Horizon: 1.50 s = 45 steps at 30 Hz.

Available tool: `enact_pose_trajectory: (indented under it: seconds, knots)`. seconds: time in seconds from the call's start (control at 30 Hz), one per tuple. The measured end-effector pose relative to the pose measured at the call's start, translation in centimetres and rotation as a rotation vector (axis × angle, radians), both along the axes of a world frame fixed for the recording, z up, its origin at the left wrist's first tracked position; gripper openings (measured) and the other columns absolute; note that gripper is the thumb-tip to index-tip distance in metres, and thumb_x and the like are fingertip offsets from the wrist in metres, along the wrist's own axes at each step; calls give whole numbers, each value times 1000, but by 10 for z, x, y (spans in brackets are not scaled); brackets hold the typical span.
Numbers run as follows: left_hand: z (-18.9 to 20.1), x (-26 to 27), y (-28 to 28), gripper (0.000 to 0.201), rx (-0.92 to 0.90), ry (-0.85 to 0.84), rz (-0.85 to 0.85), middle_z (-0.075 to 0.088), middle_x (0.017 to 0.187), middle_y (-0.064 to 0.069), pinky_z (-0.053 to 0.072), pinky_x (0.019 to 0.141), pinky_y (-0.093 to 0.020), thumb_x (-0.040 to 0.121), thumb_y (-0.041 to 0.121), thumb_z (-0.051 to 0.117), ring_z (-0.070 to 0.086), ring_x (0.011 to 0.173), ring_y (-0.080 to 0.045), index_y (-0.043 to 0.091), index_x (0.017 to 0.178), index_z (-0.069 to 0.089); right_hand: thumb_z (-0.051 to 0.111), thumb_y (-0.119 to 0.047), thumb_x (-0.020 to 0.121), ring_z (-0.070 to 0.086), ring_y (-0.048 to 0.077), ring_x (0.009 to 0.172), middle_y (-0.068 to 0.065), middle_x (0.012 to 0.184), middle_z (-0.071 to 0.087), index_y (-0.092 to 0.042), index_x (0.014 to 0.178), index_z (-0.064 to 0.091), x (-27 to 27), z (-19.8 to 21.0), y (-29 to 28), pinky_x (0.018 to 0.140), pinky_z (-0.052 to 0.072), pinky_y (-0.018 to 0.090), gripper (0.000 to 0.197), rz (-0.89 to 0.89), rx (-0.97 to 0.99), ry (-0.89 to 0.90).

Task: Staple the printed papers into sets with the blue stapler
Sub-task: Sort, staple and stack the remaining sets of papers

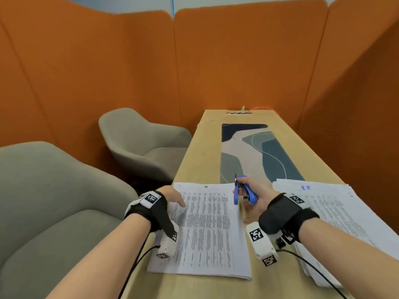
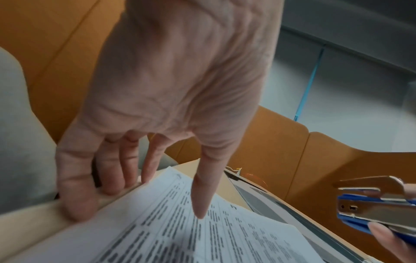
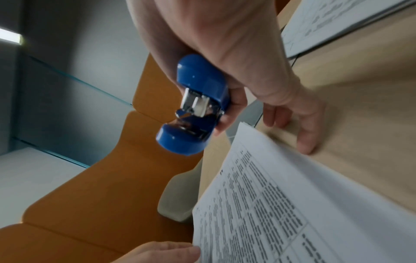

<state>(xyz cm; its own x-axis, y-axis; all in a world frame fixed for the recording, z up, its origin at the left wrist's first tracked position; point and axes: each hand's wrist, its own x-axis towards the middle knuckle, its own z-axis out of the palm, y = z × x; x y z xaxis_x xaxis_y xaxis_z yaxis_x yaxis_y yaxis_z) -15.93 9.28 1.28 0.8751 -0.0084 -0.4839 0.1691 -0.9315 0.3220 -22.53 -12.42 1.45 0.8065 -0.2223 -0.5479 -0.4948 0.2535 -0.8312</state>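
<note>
A set of printed papers (image 1: 209, 229) lies flat on the wooden table (image 1: 200, 160) in front of me. My left hand (image 1: 177, 199) rests on its upper left edge: the thumb (image 2: 200, 201) presses on the top sheet, and the fairly straight fingers (image 2: 76, 204) lie along the paper's edge. My right hand (image 1: 245, 196) grips the blue stapler (image 1: 243, 192) just above the set's upper right corner. The stapler's mouth (image 3: 191, 113) is open, with no paper in it. The right little finger (image 3: 307, 140) touches the table.
A thicker stack of printed sheets (image 1: 336, 214) lies at the right table edge. A patterned mat (image 1: 252, 152) runs down the table's middle beyond the papers. Grey armchairs (image 1: 142, 143) stand to the left, and orange partition walls (image 1: 248, 61) enclose the booth. Cables trail from both wrists.
</note>
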Motion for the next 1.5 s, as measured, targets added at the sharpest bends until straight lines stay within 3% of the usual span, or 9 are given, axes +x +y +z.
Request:
enact_pose_trajectory:
  seconds: [0.17, 0.4, 0.5, 0.7, 0.9, 1.03, 1.13, 1.3, 1.5]
  knots:
    - [-11, 6, -2, 77, 134, -22, 1, 46, 140, -13, 42, 106, -37, 79, 32, 76, 47, 129, -30, 3, 140, 41, 54, -29, 94, 50, 23, 56, 8, 51, 55, -12, 67, 51, 10, -19, 3, 66, 42, 30, 33, -41, 1, 63]
    - [-20, 14, 1, 48, 37, -33, -38, 58, 131, -15, 43, 103, -33, 83, 21, 72, 53, 124, -27, -1, 124, 60, 62, -31, 90, 60, 23, 48, 11, 60, 64, -9, 75, 62, 19, -24, 10, 60, 53, 31, 27, -32, -31, 36]
    - [-22, 18, -3, 66, 22, 47, 23, 51, 137, -11, 40, 107, -39, 78, 26, 77, 47, 128, -31, 5, 134, 51, 67, -29, 87, 57, 23, 63, 12, 75, 63, -8, 78, 63, 22, -30, 14, 80, 50, 37, 23, -18, -68, 11]
    - [-27, 17, -14, 105, -130, -17, 235, 34, 142, -18, 40, 106, -39, 71, 15, 82, 39, 132, -36, -3, 143, 7, 68, -32, 86, 61, 32, 85, 19, 101, 65, -3, 100, 63, 23, -31, 20, 88, 49, 42, 33, 13, -146, -46]
    - [-10, 21, -13, 34, -696, -309, 288, 63, 113, -11, 50, 93, -39, 76, -4, 56, 57, 110, -33, 1, 109, 58, 57, -40, 92, 68, 26, 93, 11, 102, 71, -5, 113, 62, 3, -3, 17, 87, 54, 43, 41, 42, -313, -422]
    - [24, 4, -22, 13, -868, -770, 185, 57, 112, -3, 48, 90, -39, 94, 11, 46, 56, 105, -21, 18, 106, 47, 55, -35, 94, 52, 7, 81, -1, 93, 45, -11, 99, 57, -14, 40, 20, 70, 44, 14, 24, -68, -575, -762]
    - [30, -14, -25, 8, -984, -1044, 92, 54, 111, -4, 50, 85, -35, 98, 15, 43, 55, 102, -17, 19, 102, 38, 55, -32, 94, 46, -1, 81, -8, 89, 33, -30, 85, 55, -19, 56, 21, 80, 41, 13, 9, -45, -710, -922]
    - [16, -28, -29, 18, -1028, -1088, 79, 60, 113, 0, 49, 87, -38, 97, 13, 43, 59, 102, -14, 24, 106, 33, 57, -33, 93, 45, 11, 107, -11, 97, 32, -25, 98, 60, -14, 39, 18, 100, 35, 21, 10, 19, -733, -884]
    - [27, -23, -23, 11, -1058, -1037, 99, 61, 102, 9, 53, 85, -41, 98, 24, 46, 61, 97, -12, 23, 104, 37, 55, -32, 94, 49, 8, 94, 5, 104, 39, -18, 106, 63, -17, 34, 20, 68, 44, 2, 20, 24, -663, -820]
